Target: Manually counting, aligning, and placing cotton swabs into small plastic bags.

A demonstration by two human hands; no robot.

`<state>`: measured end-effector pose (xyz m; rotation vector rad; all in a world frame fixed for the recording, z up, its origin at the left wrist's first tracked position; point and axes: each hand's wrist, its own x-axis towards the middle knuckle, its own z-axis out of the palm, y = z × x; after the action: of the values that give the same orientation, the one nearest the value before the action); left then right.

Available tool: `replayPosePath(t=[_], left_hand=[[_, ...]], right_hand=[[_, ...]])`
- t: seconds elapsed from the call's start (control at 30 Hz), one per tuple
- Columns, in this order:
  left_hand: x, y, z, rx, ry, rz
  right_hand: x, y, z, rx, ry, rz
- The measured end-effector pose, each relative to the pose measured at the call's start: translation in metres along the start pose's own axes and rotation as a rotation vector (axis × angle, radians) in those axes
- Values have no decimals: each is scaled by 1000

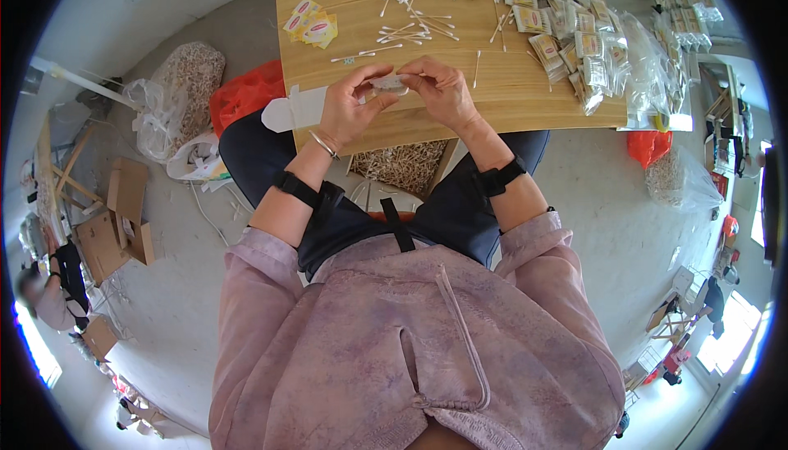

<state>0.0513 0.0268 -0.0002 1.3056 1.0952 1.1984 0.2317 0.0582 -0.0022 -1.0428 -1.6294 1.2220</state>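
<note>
From here I see the left hand [349, 105] gripping one end of a small pale packet [390, 85] between finger and thumb, over the wooden table [517, 101]. The right hand's [442, 91] fingers pinch the other end; light, level pressure should avoid creasing it.

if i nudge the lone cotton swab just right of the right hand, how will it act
The cotton swab would probably roll sideways, being a thin, straight stick lying on the table. It is likely very light, given its slim shaft and small tips.
</note>
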Motion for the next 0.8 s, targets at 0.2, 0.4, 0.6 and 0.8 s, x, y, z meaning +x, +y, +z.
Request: replayPosePath(t=[0.2,0.4,0.6,0.8], left_hand=[[-1,0,-3,26,-44,-79],[0,3,0,-105,-71,-138],[-3,5,1,-118,-42,-161],[-3,6,4,40,49,-118]], right_hand=[[-1,-14,-3,47,-46,7],[-2,-11,-4,-12,-83,-33],[-2,-9,-3,-74,-38,-78],[3,-11,-6,-29,-42,103]])
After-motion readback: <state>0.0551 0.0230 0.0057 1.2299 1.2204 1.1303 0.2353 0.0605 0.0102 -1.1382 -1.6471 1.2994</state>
